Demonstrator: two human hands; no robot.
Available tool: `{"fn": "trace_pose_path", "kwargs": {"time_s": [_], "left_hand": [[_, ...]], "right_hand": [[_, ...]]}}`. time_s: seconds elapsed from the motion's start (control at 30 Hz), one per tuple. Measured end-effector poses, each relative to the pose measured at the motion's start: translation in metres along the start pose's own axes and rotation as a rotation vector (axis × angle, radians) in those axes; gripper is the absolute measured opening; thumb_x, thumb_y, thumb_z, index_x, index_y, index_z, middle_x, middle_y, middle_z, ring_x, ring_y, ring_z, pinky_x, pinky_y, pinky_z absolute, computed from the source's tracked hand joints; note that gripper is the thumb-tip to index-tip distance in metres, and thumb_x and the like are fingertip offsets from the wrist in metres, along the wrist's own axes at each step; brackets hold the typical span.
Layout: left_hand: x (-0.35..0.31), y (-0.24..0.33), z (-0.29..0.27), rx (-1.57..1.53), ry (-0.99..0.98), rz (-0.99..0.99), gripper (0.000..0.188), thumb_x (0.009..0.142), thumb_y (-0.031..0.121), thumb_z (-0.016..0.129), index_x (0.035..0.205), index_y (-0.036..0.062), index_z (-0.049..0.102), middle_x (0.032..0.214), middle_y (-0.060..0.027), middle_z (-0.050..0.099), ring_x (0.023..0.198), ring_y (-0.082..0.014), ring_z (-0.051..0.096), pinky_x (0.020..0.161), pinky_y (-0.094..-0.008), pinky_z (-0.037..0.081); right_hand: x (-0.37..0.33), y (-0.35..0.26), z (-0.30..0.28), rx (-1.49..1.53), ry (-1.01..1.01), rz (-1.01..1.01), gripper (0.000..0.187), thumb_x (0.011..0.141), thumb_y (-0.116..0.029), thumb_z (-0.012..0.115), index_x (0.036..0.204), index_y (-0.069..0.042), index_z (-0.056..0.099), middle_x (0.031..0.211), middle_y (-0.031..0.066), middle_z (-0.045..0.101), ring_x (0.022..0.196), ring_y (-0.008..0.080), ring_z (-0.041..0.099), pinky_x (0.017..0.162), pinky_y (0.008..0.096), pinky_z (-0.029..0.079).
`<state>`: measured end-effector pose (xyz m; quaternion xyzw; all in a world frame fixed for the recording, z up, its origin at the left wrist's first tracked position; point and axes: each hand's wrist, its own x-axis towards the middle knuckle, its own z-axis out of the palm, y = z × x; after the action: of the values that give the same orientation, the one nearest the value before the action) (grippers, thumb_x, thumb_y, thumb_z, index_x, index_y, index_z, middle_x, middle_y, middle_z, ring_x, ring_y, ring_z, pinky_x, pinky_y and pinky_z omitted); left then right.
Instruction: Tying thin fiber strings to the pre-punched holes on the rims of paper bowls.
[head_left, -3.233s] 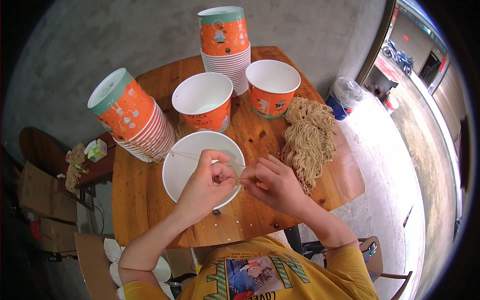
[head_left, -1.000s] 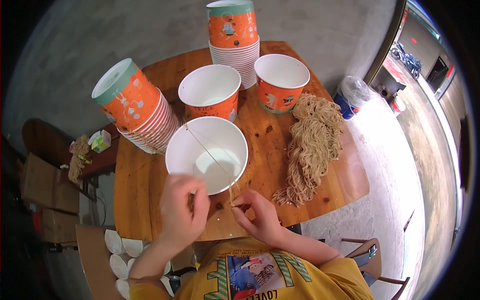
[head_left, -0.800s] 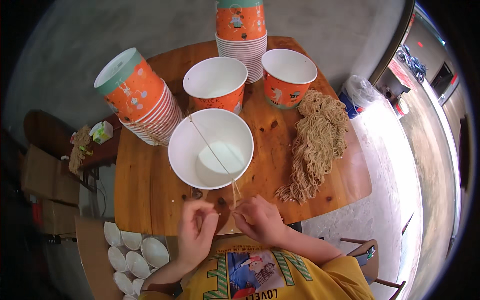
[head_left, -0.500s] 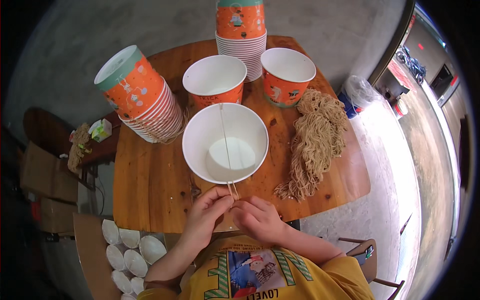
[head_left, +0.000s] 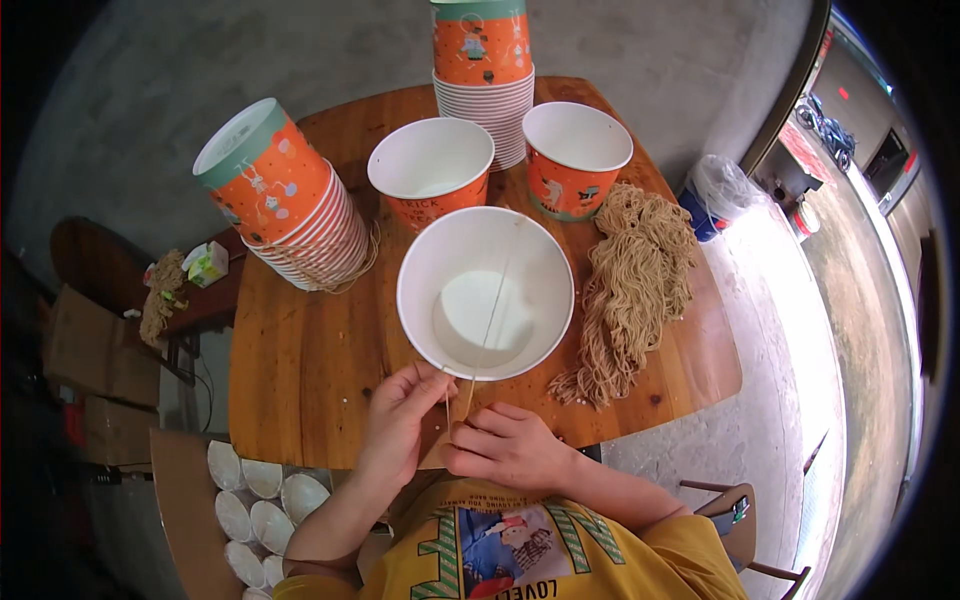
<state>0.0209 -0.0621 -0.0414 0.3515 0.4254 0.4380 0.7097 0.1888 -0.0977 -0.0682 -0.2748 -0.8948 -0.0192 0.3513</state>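
Near the table's front edge stands an open white paper bucket (head_left: 420, 270), its mouth facing me. A thin tan string (head_left: 496, 300) crosses its mouth from the far rim to the near rim, and its strands run down toward my hands. My left hand (head_left: 398, 425) is closed, thumb and finger pinching at the string just below the near rim. To its right, my right hand (head_left: 512, 445) is closed with curled fingers around the lower part of the string. The exact grip of its fingertips is partly hidden.
Two more orange paper buckets (head_left: 440, 200) (head_left: 572, 185) stand behind. Nested bucket stacks rise at left (head_left: 285, 200) and at the back (head_left: 482, 60). A tan string bundle (head_left: 640, 285) lies at right. Below left, a cardboard box (head_left: 185, 500) holds several white-topped containers.
The bucket has shifted right and turned, so the string across it now slants. My hands have moved apart; the left is nearer the rim, the strands spread between them.
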Motion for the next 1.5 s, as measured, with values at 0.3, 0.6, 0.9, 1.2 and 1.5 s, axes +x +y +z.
{"fn": "trace_pose_path", "kwargs": {"time_s": [0.3, 0.6, 0.9, 1.2, 1.5], "left_hand": [[0.006, 0.004, -0.002, 0.079, -0.014, 0.022, 0.012, 0.096, 0.015, 0.058, 0.093, 0.0041, 0.059, 0.087, -0.0008, 0.059, 0.083, -0.0079, 0.053, 0.078, -0.0221, 0.042], [0.045, -0.014, -0.039, 0.411, 0.052, 0.356, 0.021, 0.091, -0.001, 0.048, 0.112, 0.0033, 0.048, 0.108, -0.0056, 0.056, 0.093, -0.0134, 0.055, 0.086, -0.0274, 0.045], [0.051, 0.022, -0.067, 0.475, -0.431, 0.771, 0.079, 0.085, 0.026, 0.072, 0.146, 0.0054, 0.026, 0.149, -0.0166, 0.033, 0.138, -0.0279, 0.033, 0.114, -0.0412, 0.025], [0.026, 0.107, -0.096, 0.017, -0.341, 0.799, 0.121, 0.063, 0.064, 0.079, 0.15, 0.0034, 0.02, 0.155, -0.019, 0.02, 0.14, -0.0309, 0.03, 0.113, -0.0461, 0.031], [0.064, 0.205, -0.105, 0.64, -0.104, 1.483, 0.136, 0.057, 0.037, 0.092, 0.152, 0.0143, -0.004, 0.15, -0.0167, 0.021, 0.134, -0.03, 0.036, 0.106, -0.0455, 0.04]], "right_hand": [[0.001, 0.007, -0.006, -0.031, -0.01, 0.091, 0.025, 0.07, -0.018, 0.064, 0.095, -0.015, 0.059, 0.092, -0.0012, 0.058, 0.077, 0.0154, 0.058, 0.06, 0.0285, 0.051], [-0.001, 0.024, -0.071, -0.342, 0.008, 0.434, 0.054, 0.076, -0.013, 0.073, 0.126, -0.007, 0.054, 0.078, 0.0037, 0.053, 0.069, 0.0194, 0.057, 0.053, 0.0323, 0.047], [0.039, 0.063, -0.085, 0.585, 0.325, 0.977, 0.009, 0.089, -0.012, 0.066, 0.093, -0.005, 0.061, 0.077, -0.0003, 0.061, 0.067, 0.0129, 0.058, 0.061, 0.0277, 0.047], [0.142, 0.109, -0.067, 1.78, 0.078, 0.926, 0.021, 0.095, -0.027, 0.059, 0.079, -0.016, 0.053, 0.062, -0.0121, 0.037, 0.052, 0.0002, 0.03, 0.048, 0.0178, 0.024], [0.217, 0.142, -0.038, 1.905, 0.226, 0.765, 0.025, 0.094, -0.02, 0.059, 0.118, -0.012, 0.056, 0.072, -0.007, 0.049, 0.057, 0.0027, 0.04, 0.046, 0.0169, 0.032]]}}
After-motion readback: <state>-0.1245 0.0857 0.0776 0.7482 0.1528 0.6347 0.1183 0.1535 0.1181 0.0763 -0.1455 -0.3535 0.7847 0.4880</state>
